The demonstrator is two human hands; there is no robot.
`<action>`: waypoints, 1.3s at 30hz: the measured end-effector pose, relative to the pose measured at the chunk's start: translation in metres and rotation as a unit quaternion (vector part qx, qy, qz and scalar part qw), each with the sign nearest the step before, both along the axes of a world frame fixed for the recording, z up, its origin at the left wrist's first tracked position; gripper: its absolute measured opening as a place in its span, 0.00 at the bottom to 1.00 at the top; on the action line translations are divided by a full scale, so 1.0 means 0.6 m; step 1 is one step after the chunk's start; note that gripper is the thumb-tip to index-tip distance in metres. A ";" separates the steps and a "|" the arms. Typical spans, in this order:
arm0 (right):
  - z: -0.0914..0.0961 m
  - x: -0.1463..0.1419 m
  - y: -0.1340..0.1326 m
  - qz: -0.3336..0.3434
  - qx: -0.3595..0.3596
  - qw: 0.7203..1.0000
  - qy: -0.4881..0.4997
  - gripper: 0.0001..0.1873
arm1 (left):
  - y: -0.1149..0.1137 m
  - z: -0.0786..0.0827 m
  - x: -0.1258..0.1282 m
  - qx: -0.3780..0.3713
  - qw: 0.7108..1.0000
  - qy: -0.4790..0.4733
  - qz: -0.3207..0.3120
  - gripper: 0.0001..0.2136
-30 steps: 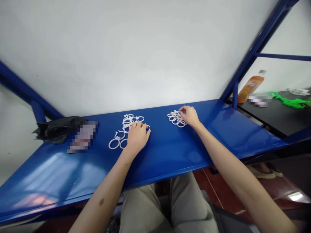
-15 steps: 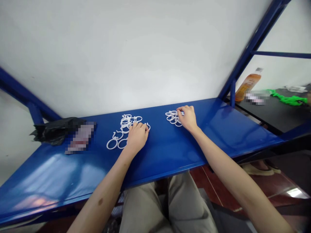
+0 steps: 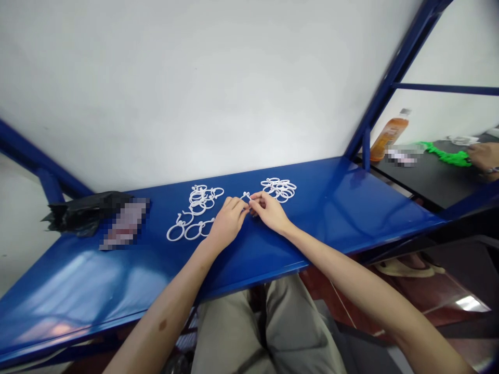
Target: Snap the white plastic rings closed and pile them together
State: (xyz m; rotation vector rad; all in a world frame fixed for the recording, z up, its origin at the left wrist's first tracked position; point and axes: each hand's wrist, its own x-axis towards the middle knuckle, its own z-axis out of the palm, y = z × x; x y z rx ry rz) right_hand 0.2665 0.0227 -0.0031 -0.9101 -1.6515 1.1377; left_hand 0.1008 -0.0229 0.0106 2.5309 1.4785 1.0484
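A white curtain ring point(image 3: 245, 195) is held up between my two hands over the middle of the blue table, most of it hidden by fingers. My left hand point(image 3: 229, 217) pinches it from the left and my right hand point(image 3: 268, 209) from the right, fingertips nearly meeting. Left of my hands lies a loose spread of white rings point(image 3: 198, 208) with small hooked ends; some show gaps. A tighter pile of similar rings point(image 3: 283, 195) rests just beyond my right hand.
The blue table point(image 3: 331, 208) backs onto a white wall. A black plastic bag point(image 3: 81, 210) and a blurred-out packet point(image 3: 127, 223) lie at left. On a dark side table stand an orange-drink bottle point(image 3: 390, 136) and bright green material point(image 3: 448, 156), with another person's hand point(image 3: 483, 156) beside it.
My right hand has left the right-hand pile and come over to my left hand. My left hand has moved slightly right, off the left spread, and both now grip one ring.
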 end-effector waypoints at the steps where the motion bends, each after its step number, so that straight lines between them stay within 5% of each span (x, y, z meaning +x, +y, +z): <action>1: -0.001 0.001 0.002 0.001 -0.009 1.000 0.005 0.06 | -0.001 -0.001 0.002 0.003 1.000 0.006 -0.004 0.08; 8: 0.006 0.009 -0.003 0.005 0.039 0.999 -0.005 0.06 | 0.007 -0.009 0.003 -0.025 0.978 -0.180 0.103 0.11; 12: 0.008 0.010 -0.007 0.016 0.114 0.992 -0.045 0.07 | 0.013 -0.011 -0.006 -0.175 0.943 -0.279 0.053 0.13; 16: 0.005 0.018 -0.007 0.012 0.242 0.965 -0.101 0.09 | 0.005 -0.009 -0.008 -0.209 0.925 -0.316 0.010 0.14; 22: -0.001 0.043 -0.014 0.074 0.330 0.926 -0.166 0.12 | -0.011 0.003 -0.002 -0.194 0.958 -0.210 -0.014 0.07; 29: 0.006 0.048 -0.001 -0.028 0.331 0.928 -0.171 0.09 | 0.003 0.010 -0.018 -0.082 0.990 -0.102 0.061 0.12; 34: 0.012 0.143 0.049 -0.177 0.307 0.914 -0.199 0.10 | 0.022 -0.007 -0.062 -0.015 0.978 0.026 0.205 0.18; 39: -0.001 0.237 0.086 -0.220 0.212 0.922 -0.237 0.07 | 0.031 -0.020 -0.086 -0.023 0.953 0.121 0.277 0.17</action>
